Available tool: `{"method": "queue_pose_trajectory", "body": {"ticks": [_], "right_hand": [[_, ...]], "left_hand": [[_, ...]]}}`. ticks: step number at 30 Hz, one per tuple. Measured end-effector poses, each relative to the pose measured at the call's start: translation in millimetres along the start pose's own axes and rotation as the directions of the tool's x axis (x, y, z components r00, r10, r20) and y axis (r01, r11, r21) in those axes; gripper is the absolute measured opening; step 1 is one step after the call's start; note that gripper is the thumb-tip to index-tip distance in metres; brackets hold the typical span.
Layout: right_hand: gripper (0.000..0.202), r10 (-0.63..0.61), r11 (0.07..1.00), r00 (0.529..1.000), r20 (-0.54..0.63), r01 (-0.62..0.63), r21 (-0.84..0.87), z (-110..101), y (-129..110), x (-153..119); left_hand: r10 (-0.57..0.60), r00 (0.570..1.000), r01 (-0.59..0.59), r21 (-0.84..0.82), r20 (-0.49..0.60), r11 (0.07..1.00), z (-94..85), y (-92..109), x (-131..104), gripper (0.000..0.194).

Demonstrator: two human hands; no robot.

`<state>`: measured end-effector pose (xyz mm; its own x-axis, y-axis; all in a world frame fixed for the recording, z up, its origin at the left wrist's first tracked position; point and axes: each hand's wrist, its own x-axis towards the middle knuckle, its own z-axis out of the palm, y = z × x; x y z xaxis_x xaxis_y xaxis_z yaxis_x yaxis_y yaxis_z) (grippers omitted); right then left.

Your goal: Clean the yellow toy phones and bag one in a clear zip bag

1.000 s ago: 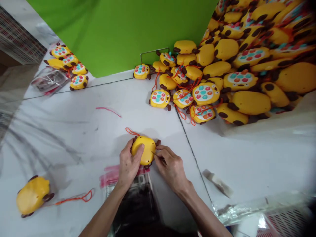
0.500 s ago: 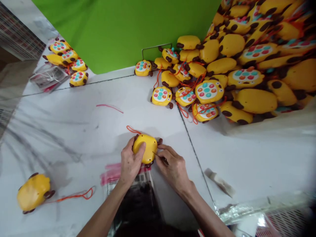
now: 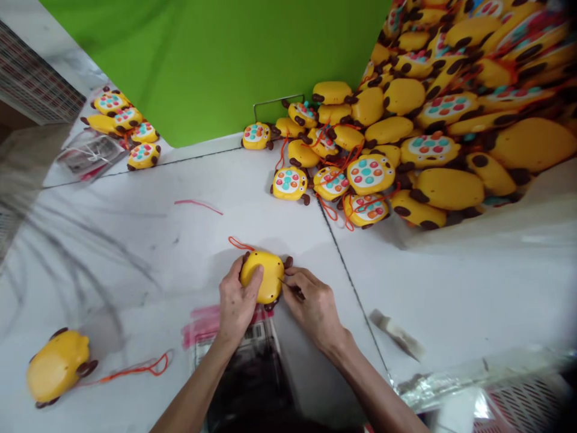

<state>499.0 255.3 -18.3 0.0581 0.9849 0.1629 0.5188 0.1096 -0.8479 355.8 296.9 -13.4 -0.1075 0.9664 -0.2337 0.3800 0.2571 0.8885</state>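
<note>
A yellow animal-shaped toy [image 3: 270,278] with brown feet is face down above the white table, its plain back with small holes turned up. My left hand [image 3: 240,297] is closed round its left side, thumb lying across the back. From the toy's upper left an orange cord loop [image 3: 240,243] sticks out. Pinched in my right hand [image 3: 314,307] is a thin dark pointed tool [image 3: 282,281], its tip against the toy's right edge; most of it is hidden by the fingers. Beneath my left wrist lies a clear plastic bag with a pink strip [image 3: 205,322].
A large pile of similar yellow toys [image 3: 406,150] fills the upper right, beside a green panel [image 3: 216,72]. Several more [image 3: 143,156] lie upper left. Another toy [image 3: 58,367] with an orange cord rests lower left. A pink strip [image 3: 198,206] and a crumpled scrap [image 3: 396,334] lie on the table.
The view has shifted slightly. Both hands keep their hold, with the tool tip still at the toy's right edge.
</note>
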Motion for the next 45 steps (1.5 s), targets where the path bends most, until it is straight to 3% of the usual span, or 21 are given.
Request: {"method": "queue_pose_trajectory", "body": {"ticks": [17, 23, 29, 35, 38, 41, 43, 45], "right_hand": [[0.017, -0.028, 0.997, 0.999, 0.021, 0.029, -0.073, -1.4, -2.8, -0.2], [0.016, -0.016, 1.000, 1.000, 0.003, 0.016, -0.002, -0.7, -2.8, -2.1], [0.016, -0.001, 0.998, 1.000, 0.012, 0.002, -0.068, 0.2, -0.9, -1.5], [0.017, -0.001, 1.000, 1.000, -0.011, 0.000, -0.022, 0.9, -3.8, -1.1], [0.016, -0.007, 0.998, 1.000, -0.012, 0.006, -0.064, -21.5, -5.4, -0.2], [0.016, 0.008, 0.969, 0.995, -0.104, -0.033, -0.246, -66.8, 6.3, -0.5], [0.019, 0.015, 0.906, 0.983, -0.182, -0.090, -0.414, -100.7, 24.5, -4.6], [0.024, 0.034, 0.792, 0.976, -0.213, -0.157, -0.590, -129.4, 48.0, -13.2]], "left_hand": [[0.020, 1.000, -0.020, 0.037, 0.006, 0.999, 0.2, -0.2, -0.7, 0.044], [0.026, 1.000, -0.026, 0.060, 0.005, 0.998, 0.4, -0.7, 0.2, 0.044], [0.022, 1.000, -0.021, 0.057, -0.011, 0.998, 1.3, -2.8, 0.2, 0.044], [0.029, 1.000, -0.029, 0.080, 0.002, 0.996, 0.0, -0.4, -0.3, 0.043], [-0.008, 1.000, 0.008, 0.018, 0.011, 1.000, 0.7, 4.0, -1.3, 0.044], [-0.085, 0.994, 0.094, -0.164, 0.064, 0.982, -4.0, 8.8, -1.6, 0.048], [-0.119, 0.992, 0.128, -0.240, 0.052, 0.962, -16.9, 10.5, -0.2, 0.051], [-0.124, 0.991, 0.111, -0.195, -0.055, 0.974, -41.2, 9.8, 2.7, 0.054]]}}
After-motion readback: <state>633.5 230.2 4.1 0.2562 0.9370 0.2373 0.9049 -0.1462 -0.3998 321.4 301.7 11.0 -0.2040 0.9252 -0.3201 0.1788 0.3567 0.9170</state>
